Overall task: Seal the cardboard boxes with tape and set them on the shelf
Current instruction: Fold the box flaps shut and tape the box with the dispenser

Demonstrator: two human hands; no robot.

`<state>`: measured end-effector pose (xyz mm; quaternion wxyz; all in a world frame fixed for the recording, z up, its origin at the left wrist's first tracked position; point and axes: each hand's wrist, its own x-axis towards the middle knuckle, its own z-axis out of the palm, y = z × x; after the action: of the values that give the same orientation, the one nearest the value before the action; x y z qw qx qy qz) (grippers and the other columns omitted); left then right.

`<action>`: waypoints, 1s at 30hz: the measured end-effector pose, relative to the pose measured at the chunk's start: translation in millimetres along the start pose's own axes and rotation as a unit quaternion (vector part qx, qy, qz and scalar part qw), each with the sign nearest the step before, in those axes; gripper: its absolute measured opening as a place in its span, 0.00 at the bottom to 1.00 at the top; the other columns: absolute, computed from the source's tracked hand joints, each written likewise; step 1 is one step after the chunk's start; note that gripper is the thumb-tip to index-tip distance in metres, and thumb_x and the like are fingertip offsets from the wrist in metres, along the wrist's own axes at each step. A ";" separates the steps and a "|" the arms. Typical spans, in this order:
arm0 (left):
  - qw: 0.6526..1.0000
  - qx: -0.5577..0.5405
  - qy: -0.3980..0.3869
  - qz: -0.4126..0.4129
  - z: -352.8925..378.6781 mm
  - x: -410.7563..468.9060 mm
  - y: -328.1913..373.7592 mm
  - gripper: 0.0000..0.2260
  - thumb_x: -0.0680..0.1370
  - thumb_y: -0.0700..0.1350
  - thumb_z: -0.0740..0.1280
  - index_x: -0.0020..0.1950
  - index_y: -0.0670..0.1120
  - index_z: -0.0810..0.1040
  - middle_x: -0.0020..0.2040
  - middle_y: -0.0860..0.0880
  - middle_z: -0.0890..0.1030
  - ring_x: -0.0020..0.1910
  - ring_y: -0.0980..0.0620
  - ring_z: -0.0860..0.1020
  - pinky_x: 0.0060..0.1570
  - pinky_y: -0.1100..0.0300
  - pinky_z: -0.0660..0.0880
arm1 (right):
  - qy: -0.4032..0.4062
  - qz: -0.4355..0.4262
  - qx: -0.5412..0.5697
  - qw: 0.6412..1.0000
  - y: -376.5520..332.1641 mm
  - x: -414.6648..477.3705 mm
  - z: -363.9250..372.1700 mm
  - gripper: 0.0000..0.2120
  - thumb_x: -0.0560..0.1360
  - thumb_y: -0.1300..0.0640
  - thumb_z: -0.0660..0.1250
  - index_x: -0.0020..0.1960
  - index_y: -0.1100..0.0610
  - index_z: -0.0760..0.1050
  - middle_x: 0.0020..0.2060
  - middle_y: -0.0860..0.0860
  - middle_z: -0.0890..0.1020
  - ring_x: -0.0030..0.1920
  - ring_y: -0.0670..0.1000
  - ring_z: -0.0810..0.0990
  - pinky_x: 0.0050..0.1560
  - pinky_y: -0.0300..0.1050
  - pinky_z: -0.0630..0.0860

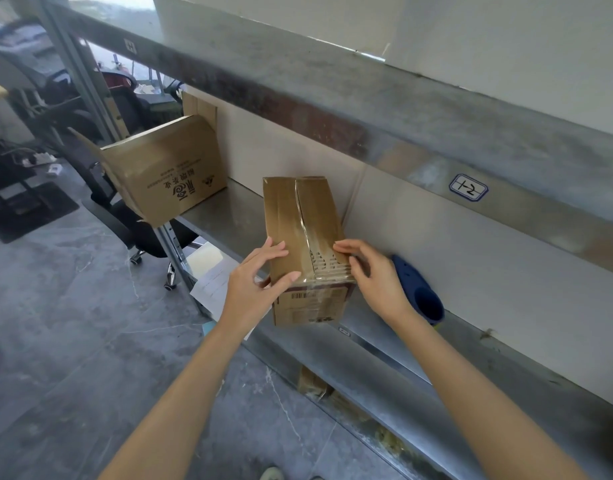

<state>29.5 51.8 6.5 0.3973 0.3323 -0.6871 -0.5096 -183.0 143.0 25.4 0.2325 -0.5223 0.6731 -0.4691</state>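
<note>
A small cardboard box [300, 220] stands on the metal shelf [235, 216], its near end jutting past the shelf's front edge. Clear tape runs along its top seam and down the near face. My left hand [255, 284] grips the box's near left corner, thumb on top. My right hand [371, 271] presses its fingertips on the taped near right corner. A larger printed cardboard box [166, 168] sits tilted at the shelf's left end, its flap open. A blue tape dispenser [419, 292] lies on the shelf just right of my right hand.
The upper shelf beam [367, 109] with a label [468, 188] hangs close above. White boards [471, 244] line the shelf's back. Papers [211, 282] hang below the shelf edge. An office chair [138, 220] stands on the grey floor at left.
</note>
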 end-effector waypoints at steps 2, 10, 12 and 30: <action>1.000 -0.004 0.002 -0.013 -1.8 -1.1 1.2 0.20 0.70 0.53 0.75 0.61 0.49 0.81 0.67 0.55 0.78 0.73 0.64 0.66 0.57 0.52 0.80 | -0.013 0.003 -0.005 1.000 -1.5 -0.8 -1.1 0.14 0.79 0.62 0.66 0.63 0.51 0.77 0.60 0.43 0.80 0.64 0.42 0.75 0.67 0.48 0.73; 0.998 0.040 0.047 -0.009 12.5 0.0 -0.5 0.16 0.72 0.44 0.77 0.58 0.54 0.80 0.66 0.54 0.78 0.74 0.61 0.65 0.55 0.48 0.81 | -0.005 -0.022 -0.018 1.000 -2.0 -4.6 2.1 0.16 0.75 0.52 0.73 0.62 0.50 0.76 0.58 0.41 0.79 0.61 0.41 0.76 0.64 0.45 0.75; 0.996 0.066 0.060 0.001 15.0 -0.5 0.9 0.17 0.71 0.47 0.78 0.58 0.53 0.80 0.65 0.55 0.78 0.74 0.63 0.64 0.56 0.55 0.80 | -0.004 -0.024 -0.032 0.999 -4.8 -6.6 4.6 0.21 0.72 0.45 0.74 0.62 0.46 0.75 0.58 0.39 0.78 0.61 0.41 0.76 0.62 0.44 0.75; 0.992 0.103 -0.066 0.019 -10.5 4.5 -4.0 0.29 0.67 0.40 0.80 0.65 0.55 0.76 0.68 0.64 0.72 0.75 0.66 0.60 0.60 0.54 0.79 | -0.048 -0.075 -0.141 0.986 2.3 -3.4 -3.9 0.27 0.69 0.51 0.77 0.66 0.46 0.73 0.60 0.40 0.74 0.67 0.45 0.68 0.64 0.53 0.72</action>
<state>36.9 42.3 5.3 0.3241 0.3239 -0.7670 -0.4491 -186.1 147.7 24.5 0.1528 -0.6209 0.6795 -0.3597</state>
